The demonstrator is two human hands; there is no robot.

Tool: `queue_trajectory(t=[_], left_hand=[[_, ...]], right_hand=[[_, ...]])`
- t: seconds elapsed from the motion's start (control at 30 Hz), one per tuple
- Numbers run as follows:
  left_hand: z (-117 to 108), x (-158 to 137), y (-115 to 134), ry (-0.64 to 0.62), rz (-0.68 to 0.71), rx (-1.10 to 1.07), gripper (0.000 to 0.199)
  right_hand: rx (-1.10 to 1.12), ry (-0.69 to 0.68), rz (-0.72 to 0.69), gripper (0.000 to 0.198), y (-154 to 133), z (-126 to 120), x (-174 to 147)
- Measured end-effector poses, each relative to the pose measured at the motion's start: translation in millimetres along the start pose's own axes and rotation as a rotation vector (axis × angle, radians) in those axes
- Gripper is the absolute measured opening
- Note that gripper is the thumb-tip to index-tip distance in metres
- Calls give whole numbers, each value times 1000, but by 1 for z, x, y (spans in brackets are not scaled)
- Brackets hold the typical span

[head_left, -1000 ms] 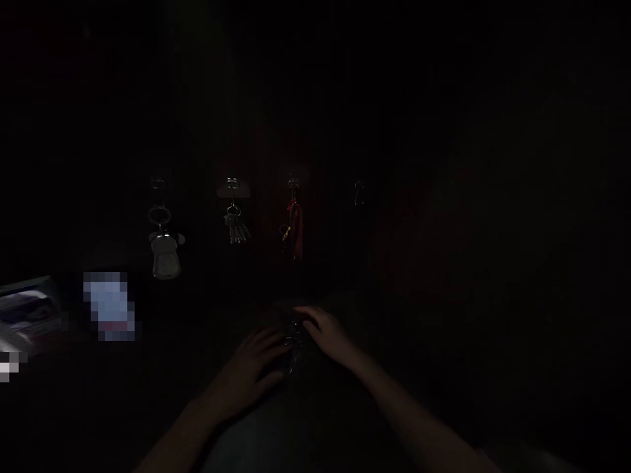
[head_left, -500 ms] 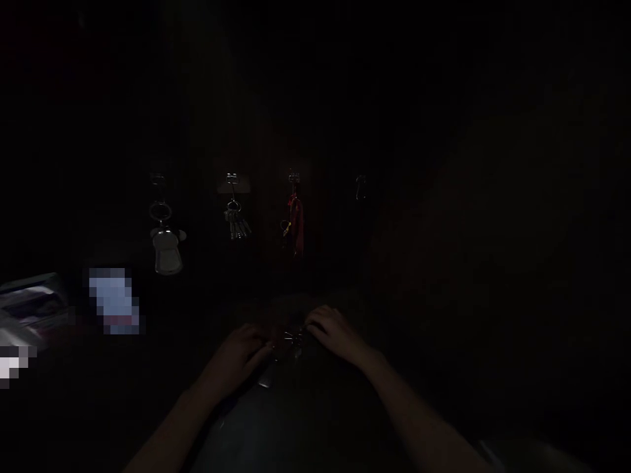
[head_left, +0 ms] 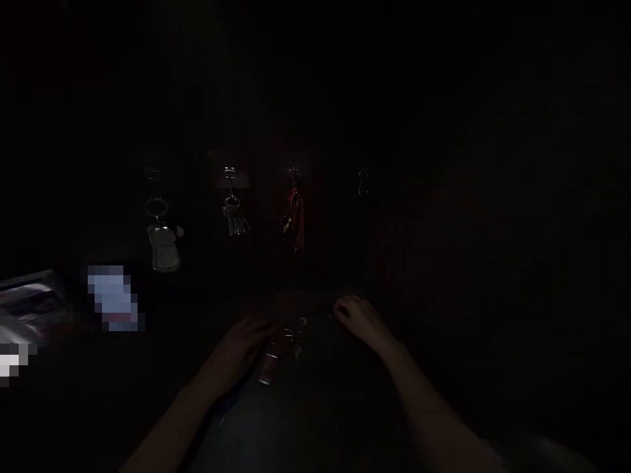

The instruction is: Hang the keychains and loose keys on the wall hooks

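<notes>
The scene is very dark. My left hand (head_left: 244, 341) rests on the table with its fingers stretched out, their tips reaching the edge of a small bunch of keys (head_left: 294, 335). A reddish rectangular tag (head_left: 268, 369) with a shiny end lies just below those keys. My right hand (head_left: 362, 322) is farther right, apart from the bunch, fingers curled and pressed together. A tiny glint shows at its fingertips; what it belongs to is too dark to make out.
Along the dark upright surface ahead hang a bottle-opener-like keychain (head_left: 164, 246), a ring of keys (head_left: 235, 220) and a red strap (head_left: 296, 223), each below a clip. A bare hook (head_left: 363, 182) is farther right. A blurred-out phone-like screen (head_left: 113, 297) and a shiny packet (head_left: 32, 299) are at left.
My right hand has moved right, away from the bunch of keys. My left fingers have straightened, and the reddish tag shows more fully. The view has shifted slightly.
</notes>
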State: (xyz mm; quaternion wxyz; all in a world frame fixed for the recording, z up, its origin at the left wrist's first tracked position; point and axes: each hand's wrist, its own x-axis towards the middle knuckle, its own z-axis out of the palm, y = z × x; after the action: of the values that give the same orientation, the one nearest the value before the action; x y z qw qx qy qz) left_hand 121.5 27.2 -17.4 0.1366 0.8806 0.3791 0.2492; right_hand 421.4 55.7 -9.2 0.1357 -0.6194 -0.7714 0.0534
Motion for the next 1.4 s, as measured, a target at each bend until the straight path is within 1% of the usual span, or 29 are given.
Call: queue_trajectory(t=[0.07,0.2,0.3,0.4,0.57,0.63,0.7,0.8,0.9,0.97,1.0,1.17,1.3,1.4], left_hand=[[-1,1,0,2,-7,34,35],[-10,1,0,19,-72,84,25],[-17,0,-4,40,-111,121,25],[-22,-2,-9,52,-150,159,26],[-29,-4,-18,78,-182,248,23],[-29,-5,-19,101,-168,253,23],[-26,-4,-18,110,-123,216,24],[-17,-3,-10,76,-13,128,31],[-7,-1,5,6,85,95,38],[-2,0,16,-43,129,96,38],[0,0,20,-69,147,94,36],[-2,1,31,-138,167,15,21],[-5,1,33,-161,138,-38,23],[-6,1,32,-142,121,-67,23]], right_hand=[[17,0,15,22,3,0,0],[63,3,25,23,8,0,1],[76,-11,16,23,11,0,2],[89,-32,-14,22,12,-1,1],[162,-68,-111,20,5,-4,-1],[214,-78,-152,19,1,-4,-2],[273,-98,-182,18,-1,-5,-3],[366,-104,-159,20,0,-6,-3],[404,-3,-63,23,6,-6,-2],[393,67,-20,23,10,-6,0],[387,80,-14,22,11,-6,0],[350,10,-84,13,6,-7,-1],[271,-44,-158,9,-3,-6,-3],[200,-65,-159,13,-11,-5,-5]])
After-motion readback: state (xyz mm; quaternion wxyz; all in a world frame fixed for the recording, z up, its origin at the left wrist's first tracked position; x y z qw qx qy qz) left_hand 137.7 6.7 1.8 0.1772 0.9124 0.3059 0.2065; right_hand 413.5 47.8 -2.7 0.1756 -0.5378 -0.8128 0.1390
